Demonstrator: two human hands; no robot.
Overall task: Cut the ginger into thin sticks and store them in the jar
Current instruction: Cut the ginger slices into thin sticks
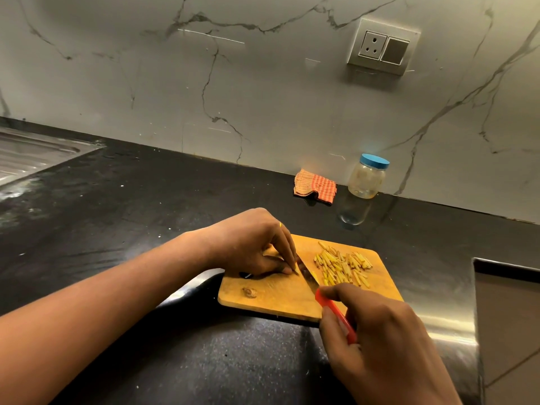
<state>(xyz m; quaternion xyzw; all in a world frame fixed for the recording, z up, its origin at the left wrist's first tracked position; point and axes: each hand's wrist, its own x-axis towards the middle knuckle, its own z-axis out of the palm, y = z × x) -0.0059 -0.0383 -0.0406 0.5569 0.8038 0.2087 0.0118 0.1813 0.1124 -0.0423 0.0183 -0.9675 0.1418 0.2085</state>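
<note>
On the black worktop, a wooden cutting board; the right hand clamps the red-handled knife, blade slanting away-left to the bent fingertips of the left hand, whose hold is hidden. The lidded jar stands well beyond; cut ginger sticks lie just right of the blade.

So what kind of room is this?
Probably a kitchen: a steel sink set in the dark counter, a wooden cutting board with ginger sticks, and a knife in the right hand.
</note>
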